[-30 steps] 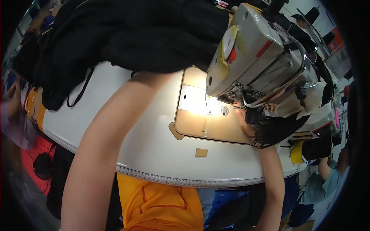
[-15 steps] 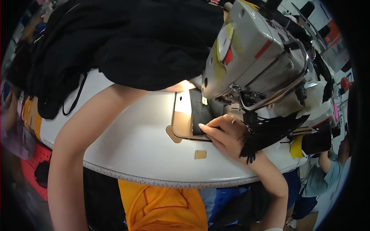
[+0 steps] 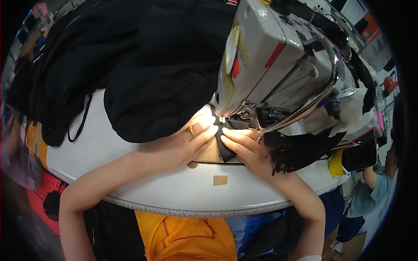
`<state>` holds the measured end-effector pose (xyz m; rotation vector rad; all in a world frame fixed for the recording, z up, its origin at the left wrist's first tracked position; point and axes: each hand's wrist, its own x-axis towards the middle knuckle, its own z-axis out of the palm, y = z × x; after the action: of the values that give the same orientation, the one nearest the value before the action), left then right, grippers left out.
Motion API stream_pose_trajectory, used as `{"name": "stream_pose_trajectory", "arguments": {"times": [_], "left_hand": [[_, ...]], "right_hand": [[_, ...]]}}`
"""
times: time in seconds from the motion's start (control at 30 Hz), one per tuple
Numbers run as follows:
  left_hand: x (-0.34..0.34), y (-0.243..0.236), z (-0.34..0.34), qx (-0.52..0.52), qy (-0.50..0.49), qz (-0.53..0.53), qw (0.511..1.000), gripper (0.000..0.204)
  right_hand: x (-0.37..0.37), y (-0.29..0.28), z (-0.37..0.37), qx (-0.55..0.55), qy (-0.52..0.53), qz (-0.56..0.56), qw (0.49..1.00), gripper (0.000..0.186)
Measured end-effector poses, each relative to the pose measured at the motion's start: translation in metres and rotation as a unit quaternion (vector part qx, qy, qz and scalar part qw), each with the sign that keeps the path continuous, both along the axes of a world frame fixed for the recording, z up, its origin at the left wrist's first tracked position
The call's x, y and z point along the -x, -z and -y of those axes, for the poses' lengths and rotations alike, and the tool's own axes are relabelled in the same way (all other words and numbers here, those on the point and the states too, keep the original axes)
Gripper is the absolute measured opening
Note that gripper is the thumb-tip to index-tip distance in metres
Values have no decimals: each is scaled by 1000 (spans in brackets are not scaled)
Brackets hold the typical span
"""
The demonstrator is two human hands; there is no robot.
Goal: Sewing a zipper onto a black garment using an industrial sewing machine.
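Observation:
Under the lit sewing machine head [image 3: 265,65] lies a black zipper strip [image 3: 225,151], its metal teeth running along the left edge. My left hand [image 3: 196,138] has its fingers bunched on the left side of the strip, near the needle area. My right hand [image 3: 249,148] holds the strip from the right, fingers close together and tips on the black tape. Both sets of fingertips almost meet; the undersides of the fingers are hidden. A large black cloth [image 3: 161,74] hangs over the table behind my left hand and wrist.
A tape measure runs along the curved front edge of the white table [image 3: 174,191]. A small tan patch [image 3: 220,180] sits on the tabletop. Black strips [image 3: 300,152] hang beside my right wrist, and a yellow roll [image 3: 336,163] is farther right. Another person [image 3: 370,195] is at the right.
My left hand has come out from beneath the black cloth and onto the zipper strip. The right hand has shifted slightly left, and the strip's lower end now slants right.

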<state>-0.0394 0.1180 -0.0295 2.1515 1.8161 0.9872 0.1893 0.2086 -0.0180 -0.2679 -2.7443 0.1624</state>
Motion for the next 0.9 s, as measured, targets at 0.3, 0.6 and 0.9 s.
{"name": "stream_pose_trajectory", "arguments": {"times": [0.3,0.6,0.9], "left_hand": [[20,-18,-17,10,107,-239,965,32],[26,-7,-12,-74,62,-247,964,28],[23,-6,-16,17,106,-229,968,38]], "right_hand": [[2,10,4,-159,88,48,982,39],[11,6,12,-133,97,26,986,40],[10,9,7,-78,98,22,992,38]]}}
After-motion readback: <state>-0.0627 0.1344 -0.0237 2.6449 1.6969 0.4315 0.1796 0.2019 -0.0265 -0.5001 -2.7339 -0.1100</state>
